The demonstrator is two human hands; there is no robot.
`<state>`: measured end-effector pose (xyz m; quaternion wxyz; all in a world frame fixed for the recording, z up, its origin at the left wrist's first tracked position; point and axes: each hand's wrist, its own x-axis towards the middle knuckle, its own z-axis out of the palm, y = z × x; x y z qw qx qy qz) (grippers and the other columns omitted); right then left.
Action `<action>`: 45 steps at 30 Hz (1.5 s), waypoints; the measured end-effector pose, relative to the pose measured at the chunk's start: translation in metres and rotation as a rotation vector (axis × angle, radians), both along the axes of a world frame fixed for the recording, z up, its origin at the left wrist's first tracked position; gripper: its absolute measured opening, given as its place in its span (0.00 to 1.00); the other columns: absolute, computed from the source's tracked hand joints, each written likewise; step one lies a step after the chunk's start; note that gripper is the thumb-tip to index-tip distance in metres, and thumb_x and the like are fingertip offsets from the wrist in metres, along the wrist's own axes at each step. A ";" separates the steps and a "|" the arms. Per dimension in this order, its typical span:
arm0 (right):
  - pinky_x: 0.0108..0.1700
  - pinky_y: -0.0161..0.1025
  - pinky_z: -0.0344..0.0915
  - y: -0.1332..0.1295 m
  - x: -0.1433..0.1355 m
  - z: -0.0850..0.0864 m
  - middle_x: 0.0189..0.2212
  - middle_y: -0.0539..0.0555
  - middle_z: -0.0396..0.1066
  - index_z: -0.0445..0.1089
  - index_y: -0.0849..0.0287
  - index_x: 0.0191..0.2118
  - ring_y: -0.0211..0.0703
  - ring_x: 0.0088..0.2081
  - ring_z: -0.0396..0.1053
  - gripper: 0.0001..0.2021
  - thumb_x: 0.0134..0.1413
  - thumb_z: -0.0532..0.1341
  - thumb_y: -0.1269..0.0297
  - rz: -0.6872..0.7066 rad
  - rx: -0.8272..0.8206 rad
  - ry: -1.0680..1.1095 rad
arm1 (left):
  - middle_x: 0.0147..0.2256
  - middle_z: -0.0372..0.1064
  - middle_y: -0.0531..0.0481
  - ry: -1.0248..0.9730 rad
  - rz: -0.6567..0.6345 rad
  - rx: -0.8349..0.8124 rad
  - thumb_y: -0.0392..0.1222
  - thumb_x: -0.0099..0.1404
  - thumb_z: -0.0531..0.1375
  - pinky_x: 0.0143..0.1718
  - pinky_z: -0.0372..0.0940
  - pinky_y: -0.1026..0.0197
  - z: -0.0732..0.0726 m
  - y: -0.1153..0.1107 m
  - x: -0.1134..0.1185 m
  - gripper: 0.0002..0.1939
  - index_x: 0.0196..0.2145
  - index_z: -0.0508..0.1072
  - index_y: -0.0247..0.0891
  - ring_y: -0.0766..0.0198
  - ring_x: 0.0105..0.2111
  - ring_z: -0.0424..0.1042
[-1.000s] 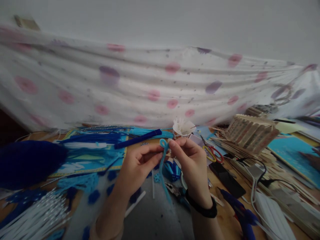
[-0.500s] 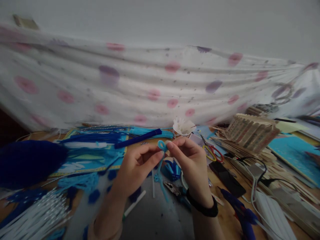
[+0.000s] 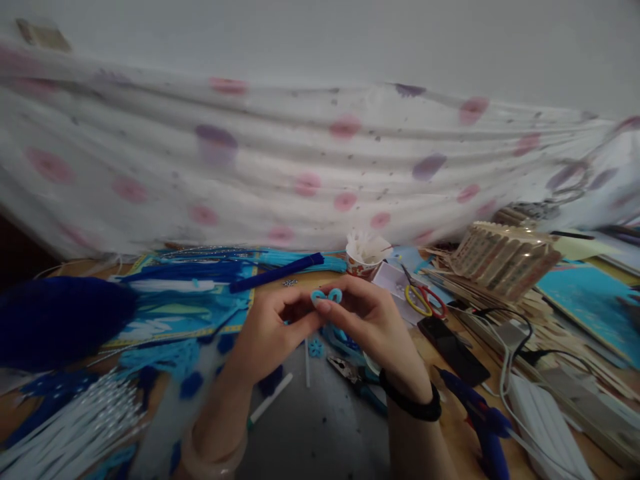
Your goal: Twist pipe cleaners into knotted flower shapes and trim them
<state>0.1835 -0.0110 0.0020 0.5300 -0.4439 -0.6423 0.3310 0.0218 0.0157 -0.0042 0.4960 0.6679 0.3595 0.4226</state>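
A light blue pipe cleaner (image 3: 335, 294) is bent into two small loops side by side between the fingertips. My left hand (image 3: 273, 330) pinches it from the left with thumb and fingers. From the right, my right hand (image 3: 377, 323) grips the same piece, its thumb over the middle between the loops. The fingertips of both hands nearly meet. Under the hands, a small light blue flower shape (image 3: 316, 347) lies on the grey mat (image 3: 320, 427), beside a thin white stick (image 3: 307, 365). Blue pieces behind my right hand are partly hidden.
Pliers (image 3: 350, 373) lie below my right hand, a blue glue gun (image 3: 475, 413) farther right. Scissors (image 3: 423, 297), a black phone (image 3: 454, 350) and a paper cup (image 3: 365, 257) stand or lie behind. Bundles of blue pipe cleaners (image 3: 200, 272) cover the left.
The hands have drawn closer together. The pipe cleaner showed one loop and a hanging tail before; now two loops show. My right thumb has moved onto its middle.
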 end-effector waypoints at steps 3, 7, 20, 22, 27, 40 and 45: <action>0.26 0.35 0.56 0.000 0.004 0.000 0.23 0.48 0.72 0.79 0.56 0.32 0.36 0.23 0.61 0.08 0.56 0.69 0.57 -0.001 0.004 -0.036 | 0.23 0.70 0.52 0.104 0.020 0.022 0.46 0.59 0.66 0.26 0.59 0.63 -0.001 0.002 -0.004 0.09 0.27 0.80 0.38 0.64 0.24 0.66; 0.26 0.33 0.57 0.000 0.012 0.003 0.23 0.48 0.72 0.76 0.58 0.28 0.35 0.23 0.62 0.09 0.53 0.71 0.60 0.056 0.012 -0.164 | 0.22 0.70 0.54 0.249 0.003 0.083 0.48 0.59 0.66 0.24 0.55 0.64 -0.001 0.002 -0.009 0.11 0.26 0.79 0.38 0.66 0.23 0.63; 0.26 0.34 0.55 -0.003 0.018 0.005 0.22 0.47 0.70 0.73 0.59 0.28 0.35 0.24 0.62 0.11 0.59 0.67 0.60 0.010 0.019 -0.384 | 0.21 0.73 0.54 0.290 -0.011 0.086 0.43 0.58 0.67 0.25 0.57 0.64 0.001 0.003 -0.001 0.08 0.25 0.77 0.38 0.65 0.24 0.68; 0.27 0.34 0.56 -0.002 0.017 0.003 0.22 0.46 0.69 0.73 0.59 0.28 0.35 0.25 0.62 0.10 0.59 0.67 0.62 -0.004 0.071 -0.386 | 0.19 0.72 0.55 0.233 -0.098 -0.062 0.44 0.61 0.64 0.23 0.56 0.65 0.002 0.001 0.001 0.07 0.29 0.76 0.38 0.66 0.21 0.68; 0.29 0.32 0.57 -0.001 0.019 0.003 0.23 0.46 0.70 0.72 0.59 0.28 0.35 0.26 0.64 0.09 0.58 0.68 0.65 0.013 0.145 -0.351 | 0.23 0.73 0.53 0.107 -0.352 -0.227 0.49 0.64 0.64 0.23 0.58 0.65 -0.001 0.003 -0.001 0.13 0.30 0.73 0.37 0.67 0.22 0.67; 0.25 0.34 0.56 -0.003 0.020 0.008 0.20 0.48 0.70 0.73 0.59 0.26 0.36 0.23 0.62 0.13 0.55 0.68 0.58 0.020 -0.041 -0.229 | 0.28 0.76 0.50 -0.052 -0.532 -0.390 0.57 0.60 0.68 0.21 0.54 0.67 -0.015 0.019 0.000 0.20 0.33 0.73 0.36 0.66 0.22 0.76; 0.23 0.33 0.52 -0.002 0.019 0.006 0.19 0.47 0.67 0.73 0.59 0.27 0.34 0.21 0.58 0.13 0.56 0.67 0.56 0.002 -0.118 -0.207 | 0.25 0.74 0.54 0.016 -0.284 -0.242 0.44 0.57 0.69 0.28 0.65 0.65 -0.013 0.015 0.004 0.10 0.28 0.75 0.36 0.66 0.24 0.74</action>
